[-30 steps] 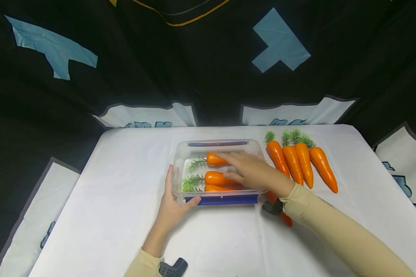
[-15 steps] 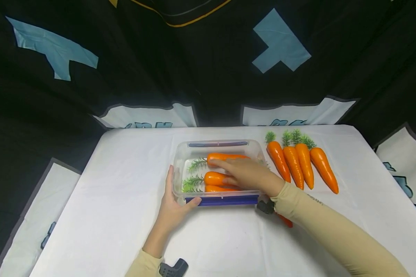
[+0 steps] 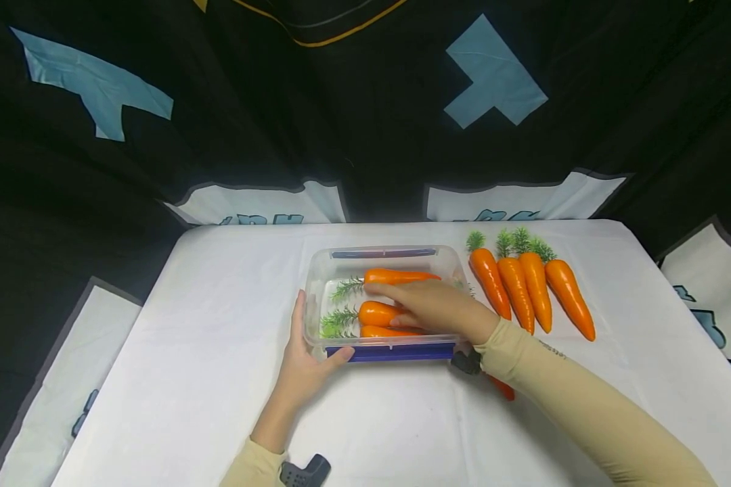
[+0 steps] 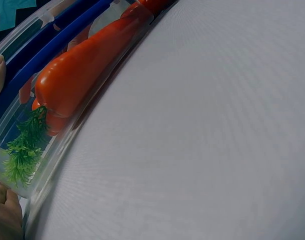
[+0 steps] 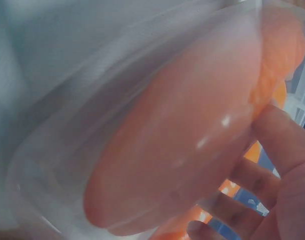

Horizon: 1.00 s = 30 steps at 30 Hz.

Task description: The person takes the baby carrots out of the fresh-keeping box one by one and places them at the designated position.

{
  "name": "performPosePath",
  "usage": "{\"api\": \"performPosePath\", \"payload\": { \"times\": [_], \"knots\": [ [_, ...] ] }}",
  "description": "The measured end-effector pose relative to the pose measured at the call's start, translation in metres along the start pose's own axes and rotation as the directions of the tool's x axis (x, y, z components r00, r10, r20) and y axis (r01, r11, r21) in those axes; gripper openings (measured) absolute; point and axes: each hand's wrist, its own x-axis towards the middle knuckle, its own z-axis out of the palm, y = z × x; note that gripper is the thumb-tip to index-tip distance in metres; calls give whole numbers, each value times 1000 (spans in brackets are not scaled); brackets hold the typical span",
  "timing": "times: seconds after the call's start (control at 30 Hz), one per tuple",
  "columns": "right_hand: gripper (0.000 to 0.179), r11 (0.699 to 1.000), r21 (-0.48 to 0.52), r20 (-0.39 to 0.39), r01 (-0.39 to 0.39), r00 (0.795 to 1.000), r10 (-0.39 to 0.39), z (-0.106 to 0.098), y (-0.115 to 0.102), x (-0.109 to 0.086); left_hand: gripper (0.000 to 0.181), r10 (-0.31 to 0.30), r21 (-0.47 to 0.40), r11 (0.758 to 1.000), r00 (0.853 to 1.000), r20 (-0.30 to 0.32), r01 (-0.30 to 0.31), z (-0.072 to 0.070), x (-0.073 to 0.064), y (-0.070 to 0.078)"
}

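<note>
A: What stands at the left?
B: Black cloth (image 3: 49,216) with a light-blue patch (image 3: 97,88) on it; then the counter (image 3: 183,352), covered in white; then the left hand (image 3: 301,372), its beige sleeve (image 3: 252,467) cut off by the lower edge.
A: And those fingers?
B: They grip the left end of one clear storage box (image 3: 318,270), thumb on the blue strip (image 3: 396,352) along the near side; some of them are hidden in the head view.
A: How many carrots inside?
B: Three that I can count, green tops to the left; a far carrot (image 3: 396,275), a middle carrot (image 3: 376,313) and a near carrot (image 3: 385,331); the thin ends of the last two vanish under the right hand (image 3: 432,308).
A: Its fingers?
B: Closed about the middle carrot, thumb on the near side; the right wrist view is murky through plastic, so how firmly I cannot tell.
A: Further right?
B: One carrot tip (image 3: 502,387) below the right wrist, the rest covered; then four loose carrots (image 3: 515,287), tops pointing away; lastly a white patch (image 3: 700,297), cut off by the right edge.
</note>
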Motion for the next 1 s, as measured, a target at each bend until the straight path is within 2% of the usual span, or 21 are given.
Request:
{"api": "performPosePath", "payload": {
  "times": [0.37,0.7,1.0],
  "knots": [
    [70,1000,-31,-5,7,1000,-7,0,-3,2,119,-10,-7,1000,1000,3,10,-1,-1,-1],
    [71,996,-91,-30,21,999,-24,0,-3,3,119,-4,-7,1000,1000,0,4,-1,0,0],
    [71,993,-112,9,-31,999,32,3,-4,3,120,-4,-20,1000,1000,9,4,0,0,0]
  ]
}}
